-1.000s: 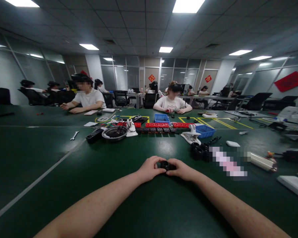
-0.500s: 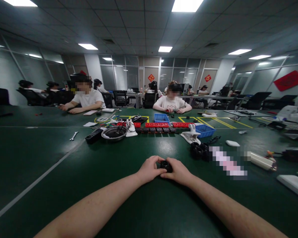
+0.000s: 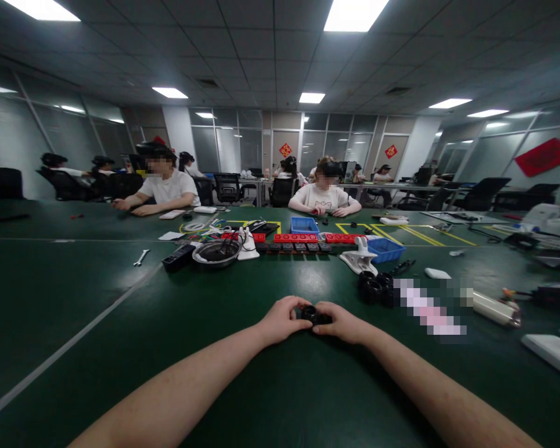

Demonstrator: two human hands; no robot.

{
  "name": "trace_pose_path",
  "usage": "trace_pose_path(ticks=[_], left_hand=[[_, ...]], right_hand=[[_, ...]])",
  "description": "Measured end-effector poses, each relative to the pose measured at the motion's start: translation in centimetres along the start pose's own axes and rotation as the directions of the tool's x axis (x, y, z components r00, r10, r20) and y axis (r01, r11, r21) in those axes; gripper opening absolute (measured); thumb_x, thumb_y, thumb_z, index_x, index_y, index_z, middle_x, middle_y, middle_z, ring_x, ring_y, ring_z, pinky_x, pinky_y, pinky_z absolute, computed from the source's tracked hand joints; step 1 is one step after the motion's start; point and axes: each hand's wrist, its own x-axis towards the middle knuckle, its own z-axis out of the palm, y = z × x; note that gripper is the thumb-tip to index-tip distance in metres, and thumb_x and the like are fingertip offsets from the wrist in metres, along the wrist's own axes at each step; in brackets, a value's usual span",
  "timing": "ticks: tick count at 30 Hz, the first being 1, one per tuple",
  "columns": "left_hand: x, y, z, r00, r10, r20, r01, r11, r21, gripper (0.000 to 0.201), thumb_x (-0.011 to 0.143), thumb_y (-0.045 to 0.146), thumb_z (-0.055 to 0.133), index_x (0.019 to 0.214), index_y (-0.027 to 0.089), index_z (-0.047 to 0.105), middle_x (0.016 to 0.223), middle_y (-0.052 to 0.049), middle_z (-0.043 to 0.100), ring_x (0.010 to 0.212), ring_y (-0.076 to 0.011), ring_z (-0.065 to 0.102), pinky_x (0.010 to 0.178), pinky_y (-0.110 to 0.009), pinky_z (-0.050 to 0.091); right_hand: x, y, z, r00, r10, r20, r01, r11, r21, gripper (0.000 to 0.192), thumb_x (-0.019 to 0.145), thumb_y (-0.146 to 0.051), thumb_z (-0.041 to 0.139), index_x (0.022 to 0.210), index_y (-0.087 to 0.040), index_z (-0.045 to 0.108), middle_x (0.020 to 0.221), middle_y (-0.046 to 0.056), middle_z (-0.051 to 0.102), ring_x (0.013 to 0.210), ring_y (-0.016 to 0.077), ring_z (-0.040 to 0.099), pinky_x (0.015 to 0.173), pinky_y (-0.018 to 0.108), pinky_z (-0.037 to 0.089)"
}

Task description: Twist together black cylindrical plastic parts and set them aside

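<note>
A small black ring-shaped part (image 3: 313,315) sits low over the green desk (image 3: 121,311), straight ahead of the person and near the desk's near-centre; both hands close on it from either side. The left hand (image 3: 282,319) curls its fingers over the part's left edge, thumb underneath as far as can be seen; the right hand (image 3: 343,322) pinches the right edge between thumb and forefinger; the fingertips nearly meet over the top. Whether the part is one piece or two being pressed together is too small to tell; by the look of it, the step in hand is a fitting or twisting of the part between the hands, about midway, and the next move calls for a firm, even grip and a steady turn or push without letting it slip onto the desk.

Just to the right and a little further off lies a cluster of similar black rings (image 3: 376,287); beyond them a white clamp (image 3: 360,257) and a blue bin (image 3: 385,248); further left a metal bowl (image 3: 215,252) and a row of red blocks (image 3: 298,238); a wrench (image 3: 140,256) lies well apart on the left. Other people sit at the desk's far side.
</note>
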Motion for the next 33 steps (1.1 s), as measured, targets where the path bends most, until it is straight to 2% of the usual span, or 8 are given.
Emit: trace_pose_path(ticks=[6, 13, 18, 21, 24, 26, 28, 33], left_hand=[[0.0, 0.0, 0.1, 1.000, 0.002, -0.008, -0.002, 1.000, -0.002, 0.033, 0.065, 0.024, 0.062, 0.096, 0.016, 0.055, 0.086, -0.001, 0.051, 0.053, -0.0059, 0.042, 0.051, -0.018, 0.037], [-0.2, 0.3, 0.2, 0.999, -0.018, -0.028, 0.018, 1.000, 0.010, 0.031, 0.064, 0.024, 0.062, 0.093, 0.016, 0.055, 0.084, -0.001, 0.051, 0.053, -0.0062, 0.042, 0.052, -0.019, 0.037], [-0.2, 0.2, 0.9, 0.992, -0.066, -0.110, 0.069, 0.997, 0.025, 0.032, 0.061, 0.025, 0.064, 0.090, 0.016, 0.054, 0.083, 0.000, 0.051, 0.052, -0.0063, 0.042, 0.050, -0.019, 0.035], [-0.2, 0.1, 1.4, 0.977, -0.086, -0.197, 0.101, 0.992, 0.069, 0.031, 0.059, 0.024, 0.065, 0.087, 0.016, 0.054, 0.081, 0.000, 0.051, 0.054, -0.0078, 0.043, 0.050, -0.019, 0.035], [-0.2, 0.0, 1.5, 0.967, -0.087, -0.241, 0.113, 0.989, 0.095, 0.028, 0.060, 0.023, 0.065, 0.085, 0.016, 0.054, 0.081, 0.000, 0.051, 0.055, -0.0086, 0.044, 0.052, -0.020, 0.035], [-0.1, 0.0, 1.3, 0.973, -0.079, -0.217, 0.100, 0.991, 0.088, 0.029, 0.061, 0.023, 0.064, 0.087, 0.017, 0.054, 0.081, 0.000, 0.051, 0.054, -0.0083, 0.043, 0.051, -0.020, 0.035], [-0.1, 0.0, 0.9, 0.985, -0.061, -0.158, 0.072, 0.995, 0.063, 0.030, 0.062, 0.023, 0.063, 0.090, 0.017, 0.054, 0.082, 0.000, 0.050, 0.053, -0.0075, 0.043, 0.051, -0.020, 0.035], [-0.3, 0.3, 0.2, 0.996, -0.021, -0.083, 0.026, 0.998, 0.052, 0.030, 0.064, 0.025, 0.062, 0.093, 0.017, 0.056, 0.081, 0.000, 0.049, 0.054, -0.0071, 0.042, 0.050, -0.019, 0.034]], right_hand=[[0.1, -0.1, 0.2, 0.999, 0.018, -0.027, -0.017, 1.000, 0.020, 0.017, 0.066, -0.028, 0.061, 0.075, -0.014, 0.057, 0.071, -0.001, 0.050, 0.068, 0.0135, 0.047, 0.061, 0.023, 0.038], [0.1, -0.1, 0.6, 0.990, 0.122, -0.065, -0.122, 0.993, 0.012, 0.021, 0.062, -0.031, 0.063, 0.073, -0.014, 0.056, 0.066, -0.003, 0.050, 0.061, 0.0116, 0.046, 0.053, 0.021, 0.034], [0.2, -0.3, 1.7, 0.961, 0.197, -0.192, -0.231, 0.957, -0.177, 0.026, 0.059, -0.038, 0.063, 0.065, -0.016, 0.050, 0.061, -0.003, 0.050, 0.056, 0.0112, 0.044, 0.047, 0.020, 0.027], [0.3, -0.8, 2.5, 0.924, 0.220, -0.312, -0.323, 0.886, -0.333, 0.026, 0.064, -0.041, 0.058, 0.068, -0.017, 0.050, 0.065, 0.001, 0.054, 0.058, 0.0133, 0.047, 0.048, 0.022, 0.027], [0.4, -1.3, 2.9, 0.914, 0.204, -0.351, -0.355, 0.821, -0.447, 0.026, 0.067, -0.043, 0.055, 0.068, -0.017, 0.050, 0.069, 0.003, 0.056, 0.063, 0.0161, 0.050, 0.052, 0.024, 0.029], [0.4, -1.5, 2.8, 0.916, 0.182, -0.357, -0.343, 0.818, -0.462, 0.029, 0.065, -0.045, 0.056, 0.070, -0.017, 0.051, 0.071, 0.004, 0.056, 0.066, 0.0178, 0.051, 0.055, 0.026, 0.032], [0.4, -1.3, 2.5, 0.934, 0.132, -0.332, -0.269, 0.870, -0.412, 0.034, 0.062, -0.046, 0.059, 0.078, -0.017, 0.052, 0.077, 0.004, 0.056, 0.072, 0.0193, 0.051, 0.060, 0.027, 0.034], [0.3, -0.4, 1.5, 0.990, 0.026, -0.141, -0.036, 0.997, -0.066, 0.040, 0.064, -0.036, 0.062, 0.097, -0.016, 0.052, 0.090, 0.005, 0.056, 0.084, 0.0194, 0.051, 0.073, 0.030, 0.038]])
